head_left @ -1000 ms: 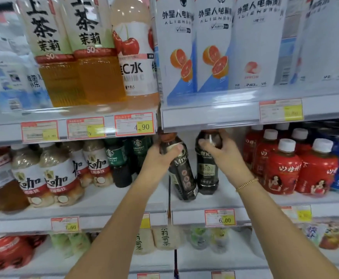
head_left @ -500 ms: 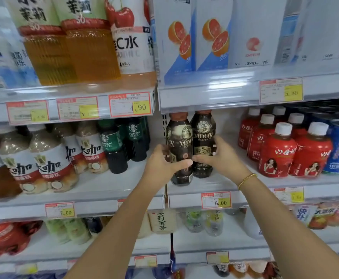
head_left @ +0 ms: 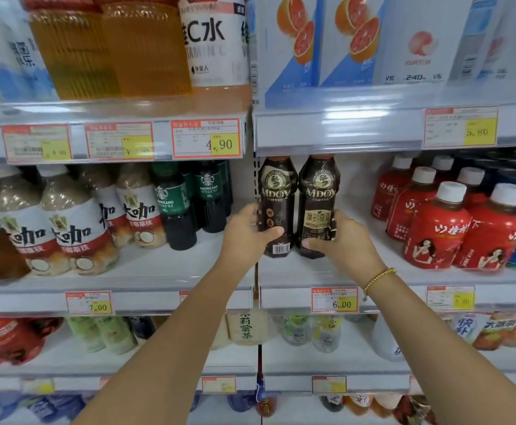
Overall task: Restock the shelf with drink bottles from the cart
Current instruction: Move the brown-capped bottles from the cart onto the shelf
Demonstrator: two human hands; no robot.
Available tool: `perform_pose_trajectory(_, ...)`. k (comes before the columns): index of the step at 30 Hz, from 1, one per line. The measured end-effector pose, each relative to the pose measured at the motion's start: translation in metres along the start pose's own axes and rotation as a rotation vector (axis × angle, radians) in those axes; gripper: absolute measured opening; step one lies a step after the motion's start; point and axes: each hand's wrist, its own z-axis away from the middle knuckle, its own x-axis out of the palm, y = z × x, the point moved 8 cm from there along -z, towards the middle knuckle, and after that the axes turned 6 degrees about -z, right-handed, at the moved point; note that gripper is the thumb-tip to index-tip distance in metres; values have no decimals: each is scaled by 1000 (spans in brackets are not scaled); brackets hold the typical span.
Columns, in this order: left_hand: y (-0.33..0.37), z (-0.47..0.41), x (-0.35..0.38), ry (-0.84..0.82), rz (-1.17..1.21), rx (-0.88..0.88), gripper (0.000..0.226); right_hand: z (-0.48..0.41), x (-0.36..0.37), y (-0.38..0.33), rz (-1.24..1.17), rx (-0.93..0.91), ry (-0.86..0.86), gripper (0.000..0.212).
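Your left hand (head_left: 244,231) grips the left dark brown plastic coffee bottle (head_left: 276,191) low on its body, thumb across the label. Your right hand (head_left: 339,240) wraps the matching right dark brown coffee bottle (head_left: 319,191) near its base. Both bottles are upright and touching side by side at the left end of the white metal shelf (head_left: 312,273), and they seem to stand on it.

The likely trouble is a topple. You hold both bottles low, so a quick release or a shove at the base could tip either tall, narrow bottle forward off the near edge. Their caps sit just under the upper shelf rail (head_left: 327,130), so lifting would knock them. Sliding rightwards could bump the red bottles with white caps (head_left: 437,234).

The shelf looks smooth and glossy, so bases will skate easily. Green-labelled dark bottles (head_left: 174,207) stand in the bay to the left, beyond the upright divider. The cart is out of view.
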Motion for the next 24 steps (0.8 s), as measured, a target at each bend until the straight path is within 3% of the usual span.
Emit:
perform_pose_trajectory(5,-2,-20,8,-87,-78,-43,44,-25,0,5,60,22,-4,57)
perform_pose_trajectory(11,-2,-30,15,88,-60,-105,35,-48,4,9,121,29,-47,65)
perform_pose_trajectory(14,-9,-34,32,-96,-5,-131,47,-59,7,12,148,36,-64,68)
perform_pose_trajectory(17,-13,-32,28,-210,1,-109,41,-67,9,18,128,44,-71,66)
perform_pose_trajectory(20,-17,-34,20,-167,-67,-85,55,-69,10,18,136,41,-75,63)
perform_pose_trajectory(24,-23,-45,24,-59,-103,-95,56,-72,12,19,89,30,-10,63)
